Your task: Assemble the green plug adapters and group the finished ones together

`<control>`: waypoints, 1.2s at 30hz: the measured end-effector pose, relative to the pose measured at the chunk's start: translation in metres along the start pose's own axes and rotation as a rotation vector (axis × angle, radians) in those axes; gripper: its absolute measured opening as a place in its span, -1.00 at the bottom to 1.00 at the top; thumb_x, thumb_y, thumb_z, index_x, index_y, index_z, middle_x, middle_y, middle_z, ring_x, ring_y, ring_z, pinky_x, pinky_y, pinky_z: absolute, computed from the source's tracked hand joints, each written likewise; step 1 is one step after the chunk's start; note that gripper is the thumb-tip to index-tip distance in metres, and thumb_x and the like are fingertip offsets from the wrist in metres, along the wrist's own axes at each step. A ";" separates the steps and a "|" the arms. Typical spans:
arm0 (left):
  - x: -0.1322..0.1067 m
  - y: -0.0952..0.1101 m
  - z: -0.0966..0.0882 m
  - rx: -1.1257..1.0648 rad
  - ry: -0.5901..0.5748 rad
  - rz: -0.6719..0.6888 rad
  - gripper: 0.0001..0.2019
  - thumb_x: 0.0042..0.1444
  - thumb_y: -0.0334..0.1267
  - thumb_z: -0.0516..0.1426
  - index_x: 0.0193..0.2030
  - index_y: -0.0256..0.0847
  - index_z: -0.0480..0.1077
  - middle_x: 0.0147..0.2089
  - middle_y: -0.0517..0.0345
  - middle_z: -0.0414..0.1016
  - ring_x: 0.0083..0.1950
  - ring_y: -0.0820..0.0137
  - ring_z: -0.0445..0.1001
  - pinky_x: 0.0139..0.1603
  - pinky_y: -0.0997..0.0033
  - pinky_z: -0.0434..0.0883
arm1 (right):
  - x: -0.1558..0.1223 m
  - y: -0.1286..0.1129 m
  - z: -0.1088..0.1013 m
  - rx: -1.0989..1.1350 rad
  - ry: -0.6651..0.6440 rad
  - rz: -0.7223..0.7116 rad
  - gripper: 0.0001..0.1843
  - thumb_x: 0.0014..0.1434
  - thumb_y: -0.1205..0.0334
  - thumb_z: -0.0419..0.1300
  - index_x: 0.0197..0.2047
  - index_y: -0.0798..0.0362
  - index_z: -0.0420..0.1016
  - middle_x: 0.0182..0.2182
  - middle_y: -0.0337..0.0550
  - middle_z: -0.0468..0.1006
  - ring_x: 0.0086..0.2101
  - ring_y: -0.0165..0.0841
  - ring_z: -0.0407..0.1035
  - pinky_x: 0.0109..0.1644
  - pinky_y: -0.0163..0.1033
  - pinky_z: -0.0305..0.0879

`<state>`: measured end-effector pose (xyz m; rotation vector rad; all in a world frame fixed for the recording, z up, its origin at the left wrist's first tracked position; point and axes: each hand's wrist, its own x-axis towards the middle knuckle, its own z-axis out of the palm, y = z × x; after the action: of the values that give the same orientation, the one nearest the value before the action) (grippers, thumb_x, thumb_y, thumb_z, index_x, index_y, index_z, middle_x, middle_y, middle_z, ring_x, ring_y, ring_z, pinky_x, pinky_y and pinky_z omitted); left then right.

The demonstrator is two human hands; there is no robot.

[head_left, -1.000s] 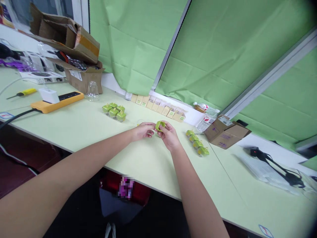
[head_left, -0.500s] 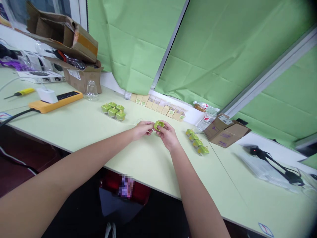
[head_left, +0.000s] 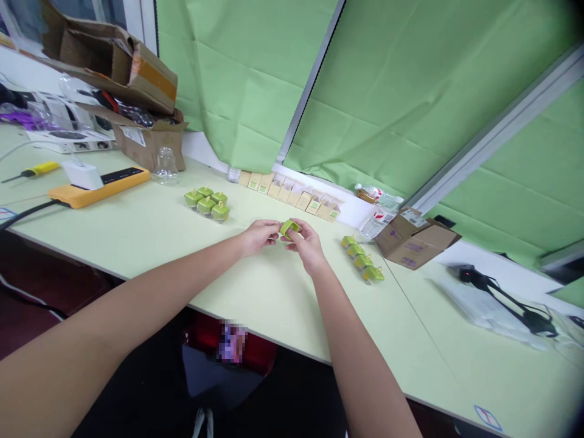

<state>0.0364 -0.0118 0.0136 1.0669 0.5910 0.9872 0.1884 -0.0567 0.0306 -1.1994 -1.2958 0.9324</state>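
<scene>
My right hand (head_left: 306, 243) holds a small green lid (head_left: 289, 229) tilted, its hollow underside partly facing me, with the thumb pressed into it. Close on the lid's left side is my left hand (head_left: 260, 236), fingers pinched together by its edge; what lies between them is too small to make out. To the left on the table stands a group of small clear containers with green lids (head_left: 206, 204), bearing loops on top. A row of similar green-lidded containers (head_left: 362, 260) stands to the right of my right hand.
Small cardboard boxes (head_left: 292, 193) line the back edge. At left are a yellow power strip (head_left: 98, 187), a screwdriver (head_left: 39, 169), a clear jar (head_left: 166, 165) and open cartons (head_left: 150, 143). Rightward are plastic bottles (head_left: 378, 222), a carton (head_left: 413, 240) and a black strapped device (head_left: 506, 301).
Both hands stay together around the green lid, with only a slight shift of the fingers and lid. The whole view has moved a little; the containers stand as before.
</scene>
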 end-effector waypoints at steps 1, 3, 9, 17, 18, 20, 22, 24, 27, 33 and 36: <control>0.002 0.000 -0.001 0.021 0.030 0.015 -0.75 -0.10 -0.17 0.34 -0.34 -0.30 0.51 -0.45 0.17 0.39 -0.49 0.59 0.26 -0.45 0.52 0.22 | 0.002 0.001 -0.004 -0.117 0.047 -0.053 -0.46 -0.04 -0.05 0.34 0.01 -0.06 0.45 -0.10 -0.09 0.48 -0.25 -0.27 0.44 -0.32 -0.19 0.40; 0.005 0.001 -0.003 0.055 0.097 0.040 -0.76 -0.09 -0.18 0.33 -0.36 -0.30 0.50 -0.47 0.20 0.36 -0.51 0.60 0.24 -0.46 0.52 0.21 | 0.005 0.005 -0.014 -0.348 0.168 -0.184 -0.45 0.02 -0.08 0.28 0.07 -0.05 0.44 -0.06 -0.03 0.46 -0.14 -0.21 0.40 -0.22 -0.13 0.40; 0.009 0.009 -0.015 0.013 0.172 0.074 -0.76 -0.06 -0.18 0.33 -0.30 -0.27 0.48 -0.31 0.12 0.47 -0.41 0.55 0.38 -0.41 0.51 0.30 | 0.006 0.024 -0.035 -0.924 0.010 -0.154 -0.60 0.06 0.14 0.26 -0.02 0.04 0.54 -0.11 0.08 0.52 -0.12 -0.10 0.41 0.04 -0.01 0.28; 0.007 0.013 -0.017 -0.069 0.135 0.077 -0.76 0.02 -0.17 0.31 -0.29 -0.27 0.42 -0.20 0.01 0.54 -0.22 0.36 0.55 -0.26 0.41 0.42 | 0.007 0.021 -0.026 -0.730 -0.024 -0.151 -0.65 0.05 0.14 0.25 -0.06 -0.03 0.49 -0.18 -0.18 0.57 -0.25 -0.31 0.44 -0.09 -0.16 0.38; 0.007 0.013 -0.017 -0.062 0.137 0.084 -0.77 0.03 -0.17 0.30 -0.29 -0.27 0.41 -0.21 0.01 0.55 -0.23 0.36 0.56 -0.26 0.40 0.42 | 0.007 0.019 -0.025 -0.636 -0.011 -0.116 -0.64 0.04 0.11 0.26 -0.07 -0.02 0.49 -0.18 -0.18 0.56 -0.28 -0.33 0.44 -0.14 -0.18 0.40; 0.007 0.013 -0.017 -0.034 0.139 0.096 -0.78 0.05 -0.18 0.29 -0.29 -0.28 0.42 -0.22 0.00 0.55 -0.25 0.35 0.57 -0.26 0.39 0.43 | 0.008 0.016 -0.022 -0.445 -0.018 -0.043 -0.59 -0.01 0.06 0.31 -0.08 0.01 0.48 -0.19 -0.16 0.54 -0.34 -0.37 0.43 -0.25 -0.21 0.42; 0.008 0.012 -0.017 0.000 0.136 0.107 -0.79 0.07 -0.18 0.28 -0.29 -0.29 0.43 -0.22 -0.01 0.55 -0.27 0.35 0.57 -0.27 0.39 0.43 | 0.007 0.013 -0.019 -0.281 -0.035 0.010 -0.52 -0.06 0.03 0.36 -0.09 0.03 0.45 -0.22 -0.14 0.54 -0.37 -0.39 0.42 -0.33 -0.25 0.40; 0.009 0.010 -0.017 0.020 0.135 0.114 -0.77 0.07 -0.17 0.28 -0.28 -0.29 0.43 -0.21 -0.01 0.55 -0.27 0.35 0.57 -0.28 0.39 0.43 | 0.006 0.010 -0.017 -0.170 -0.034 0.035 -0.49 -0.11 0.01 0.41 -0.12 0.05 0.42 -0.30 -0.15 0.54 -0.39 -0.40 0.41 -0.38 -0.30 0.36; 0.010 0.007 -0.018 0.037 0.135 0.119 -0.76 0.05 -0.14 0.29 -0.27 -0.29 0.44 -0.18 -0.02 0.56 -0.26 0.33 0.58 -0.29 0.39 0.43 | 0.005 0.007 -0.018 -0.061 -0.016 0.039 -0.52 -0.10 -0.04 0.41 -0.19 0.05 0.44 -0.38 -0.20 0.54 -0.44 -0.45 0.35 -0.41 -0.35 0.27; 0.012 0.003 -0.019 0.076 0.110 0.152 -0.72 0.04 -0.09 0.29 -0.27 -0.28 0.46 -0.19 -0.01 0.56 -0.27 0.33 0.57 -0.27 0.35 0.44 | 0.005 0.005 -0.019 0.023 -0.008 0.026 -0.46 -0.01 -0.12 0.33 0.00 -0.04 0.52 -0.26 -0.19 0.55 -0.30 -0.39 0.44 -0.28 -0.29 0.36; 0.012 0.002 -0.019 0.098 0.091 0.201 -0.69 0.03 -0.05 0.29 -0.27 -0.28 0.45 -0.24 0.03 0.55 -0.27 0.35 0.55 -0.21 0.30 0.47 | 0.005 0.002 -0.014 0.059 0.027 -0.042 -0.38 -0.05 -0.06 0.38 0.06 -0.04 0.45 -0.24 -0.17 0.57 -0.24 -0.32 0.50 -0.20 -0.22 0.42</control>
<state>0.0263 0.0077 0.0083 1.1897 0.6195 1.1966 0.2034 -0.0535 0.0307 -1.1318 -1.2588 0.9152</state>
